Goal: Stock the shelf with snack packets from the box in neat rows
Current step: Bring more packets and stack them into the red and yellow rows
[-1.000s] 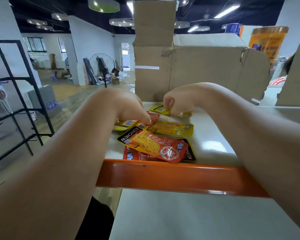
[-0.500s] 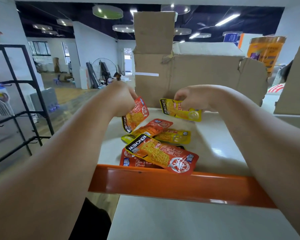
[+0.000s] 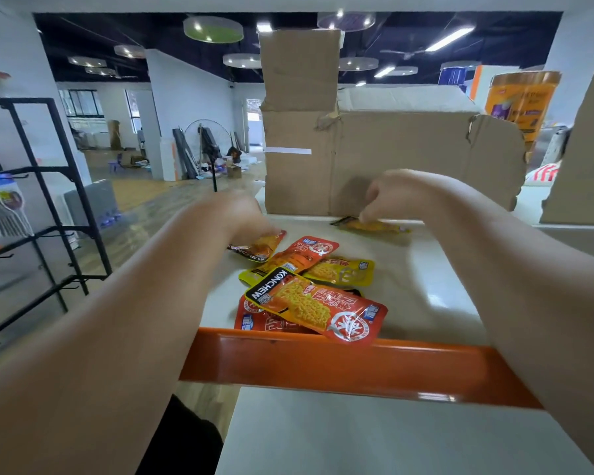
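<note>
Yellow packet (image 3: 374, 228) pinched under right grip (image 3: 391, 195), orange packet (image 3: 259, 246) under left grip (image 3: 237, 217)

packets (image 3: 309, 296) on shelf (image 3: 426, 286), cardboard box (image 3: 391, 159) behind them

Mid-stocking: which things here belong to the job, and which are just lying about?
Job: orange snack packet in left hand; yellow snack packet in right hand; loose packet pile; brown cardboard box; white shelf board.
Lying about: black wire rack; standing fan; orange printed carton.
</note>
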### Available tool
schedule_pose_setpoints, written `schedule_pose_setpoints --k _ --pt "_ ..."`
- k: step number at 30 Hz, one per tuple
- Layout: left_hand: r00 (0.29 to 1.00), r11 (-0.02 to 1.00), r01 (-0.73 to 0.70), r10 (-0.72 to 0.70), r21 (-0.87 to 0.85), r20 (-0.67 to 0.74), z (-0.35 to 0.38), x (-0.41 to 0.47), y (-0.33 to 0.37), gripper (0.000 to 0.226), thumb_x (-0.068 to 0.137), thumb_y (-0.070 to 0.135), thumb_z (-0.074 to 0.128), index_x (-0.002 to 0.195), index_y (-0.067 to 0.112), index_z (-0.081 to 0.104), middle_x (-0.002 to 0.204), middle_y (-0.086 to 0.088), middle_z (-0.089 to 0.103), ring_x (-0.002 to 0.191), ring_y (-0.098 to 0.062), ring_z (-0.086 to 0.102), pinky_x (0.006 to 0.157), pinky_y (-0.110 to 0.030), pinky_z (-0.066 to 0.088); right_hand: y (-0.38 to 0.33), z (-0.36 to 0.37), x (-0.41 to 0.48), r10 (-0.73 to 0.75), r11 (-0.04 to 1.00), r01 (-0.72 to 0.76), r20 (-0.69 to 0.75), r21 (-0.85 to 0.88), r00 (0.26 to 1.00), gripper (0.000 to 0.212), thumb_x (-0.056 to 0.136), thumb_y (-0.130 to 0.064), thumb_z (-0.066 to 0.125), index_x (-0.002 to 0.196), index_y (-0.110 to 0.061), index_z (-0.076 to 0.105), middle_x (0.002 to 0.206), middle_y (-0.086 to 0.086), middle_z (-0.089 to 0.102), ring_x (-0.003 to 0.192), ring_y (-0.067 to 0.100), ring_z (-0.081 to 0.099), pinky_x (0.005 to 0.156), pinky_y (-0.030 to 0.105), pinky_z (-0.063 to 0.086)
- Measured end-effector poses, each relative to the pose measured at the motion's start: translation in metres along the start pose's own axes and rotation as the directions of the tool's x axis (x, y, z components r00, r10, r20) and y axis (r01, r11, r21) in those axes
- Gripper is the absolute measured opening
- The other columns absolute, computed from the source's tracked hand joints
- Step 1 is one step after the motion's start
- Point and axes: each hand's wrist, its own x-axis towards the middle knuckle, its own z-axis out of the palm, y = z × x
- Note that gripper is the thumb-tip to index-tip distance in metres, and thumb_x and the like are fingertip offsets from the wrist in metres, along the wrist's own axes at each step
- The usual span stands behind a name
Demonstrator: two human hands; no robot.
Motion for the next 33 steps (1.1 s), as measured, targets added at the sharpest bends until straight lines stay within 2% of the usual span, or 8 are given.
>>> schedule_pose_setpoints --k 2,5,8,13,17,23,29,33 --pt "0.999 1.000 -0.027 0.027 0.006 0.026 0.003 -0.001 0.006 0.067 0.089 0.070 0.064 0.135 0.022 0.066 0.135 -0.003 0.065 0.121 -0.027 0.060 0.103 -0.040 0.050 -0.006 0.005 0.000 -0.007 0.996 0.020 0.156 -0.082 0.988 0.048 0.078 -0.053 0.075 0.104 -0.013 0.069 0.099 0.003 0.071 0.084 0.025 0.070 0.076 0.035 0.058" --pt "0.998 0.998 -0.059 0.058 0.035 0.040 0.003 -0.004 0.010 0.057 0.090 0.058 0.070 0.135 0.023 0.066 0.134 -0.003 0.065 0.120 -0.026 0.061 0.100 -0.037 0.051 -0.006 0.005 0.002 -0.098 0.983 0.131 0.231 -0.131 0.968 0.023 0.082 -0.014 0.070 0.103 -0.021 0.073 0.094 0.000 0.072 0.085 0.025 0.072 0.080 0.038 0.059" --pt "0.997 0.997 -0.068 0.067 0.021 0.036 0.002 -0.006 0.009 0.046 0.093 0.044 0.071 0.135 0.026 0.066 0.132 -0.002 0.065 0.116 -0.025 0.061 0.094 -0.034 0.051 -0.003 -0.002 -0.006 -0.133 0.983 0.155 0.191 -0.103 0.972 0.050 0.084 0.005 0.046 0.096 -0.038 0.069 0.111 -0.007 0.066 0.092 0.021 0.063 0.076 0.027 0.047" --pt "0.996 0.997 -0.078 0.078 0.008 0.036 0.004 -0.004 0.009 0.051 0.092 0.052 0.069 0.134 0.024 0.066 0.134 -0.003 0.063 0.118 -0.025 0.060 0.101 -0.039 0.051 -0.007 -0.002 -0.013 -0.109 0.992 0.119 0.189 -0.045 0.976 0.038 0.094 -0.008 0.048 0.104 -0.034 0.073 0.104 -0.007 0.062 0.081 0.015 0.060 0.059 0.026 0.054" --pt "0.997 0.998 -0.067 0.067 -0.017 0.027 0.003 -0.004 0.005 0.049 0.091 0.053 0.072 0.129 0.023 0.069 0.130 -0.003 0.066 0.116 -0.025 0.061 0.099 -0.038 0.052 -0.009 -0.001 -0.010 -0.122 0.992 0.116 0.120 0.052 0.985 0.009 0.083 -0.030 0.071 0.083 -0.023 0.076 0.097 0.009 0.071 0.084 0.031 0.069 0.082 0.043 0.058" --pt "0.998 0.997 -0.070 0.070 -0.027 0.004 0.004 -0.001 0.004 0.041 0.089 0.042 0.073 0.126 0.023 0.070 0.123 -0.002 0.068 0.110 -0.024 0.063 0.097 -0.039 0.054 -0.007 -0.003 -0.016 -0.041 0.997 0.051 0.140 -0.065 0.989 0.047 0.087 -0.053 0.072 0.112 -0.014 0.068 0.111 0.007 0.065 0.102 0.027 0.063 0.065 0.031 0.049" --pt "0.994 0.997 -0.076 0.074 -0.030 -0.079 0.004 0.000 0.000 0.043 0.080 0.048 0.077 0.112 0.020 0.071 0.108 -0.002 0.069 0.098 -0.023 0.065 0.091 -0.041 0.058 -0.002 -0.008 -0.015 -0.032 0.994 0.062 0.298 -0.093 0.954 0.047 0.086 -0.036 0.078 0.126 -0.018 0.062 0.125 0.013 0.064 0.116 0.033 0.063 0.079 0.037 0.058" --pt "0.973 0.988 -0.125 0.105 -0.087 -0.205 0.002 -0.003 0.006 0.040 0.077 0.043 0.077 0.109 0.021 0.070 0.105 -0.005 0.070 0.095 -0.024 0.064 0.083 -0.037 0.058 0.000 -0.005 -0.009 -0.030 0.999 0.035 0.329 -0.007 0.944 0.042 0.083 -0.026 0.082 0.120 -0.019 0.063 0.107 0.015 0.071 0.095 0.032 0.068 0.085 0.042 0.058"
